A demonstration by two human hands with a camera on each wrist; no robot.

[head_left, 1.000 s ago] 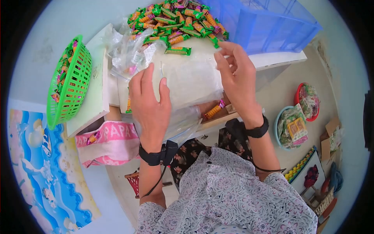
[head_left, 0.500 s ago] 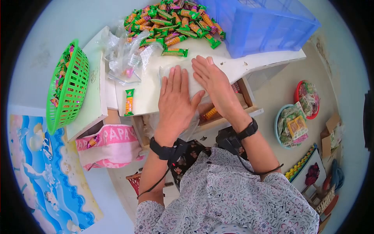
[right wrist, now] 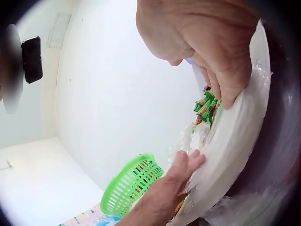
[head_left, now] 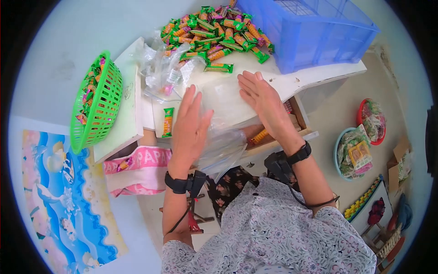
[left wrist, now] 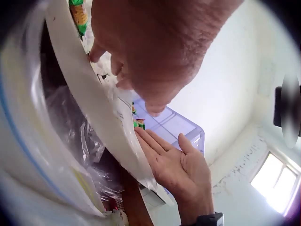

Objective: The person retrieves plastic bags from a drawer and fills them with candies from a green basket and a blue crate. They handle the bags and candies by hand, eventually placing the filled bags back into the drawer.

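A clear plastic bag [head_left: 223, 102] lies flat on the white table [head_left: 283, 82], its near end draping over the front edge above a drawer. At the bag's left side is my left hand [head_left: 188, 130], fingers straight and turned on edge. My right hand [head_left: 266, 104] extends its straight fingers along the bag's right side, palm facing inward in the left wrist view. Neither hand grips anything. One green-and-orange wrapped snack [head_left: 168, 122] stands out just left of my left hand, and another snack packet [head_left: 219, 67] lies beyond the bag.
A heap of wrapped snacks [head_left: 214, 32] covers the back, beside a blue crate [head_left: 324, 41]. Crumpled plastic bags [head_left: 159, 68] lie at the left, near a green basket [head_left: 102, 109] of snacks. The drawer [head_left: 301, 116] stands pulled out; a pink towel [head_left: 141, 176] hangs at left.
Both hands came down flat on the bag half a second ago. Since then they have moved apart, the left hand lifting and turning on edge, uncovering the bag between them.
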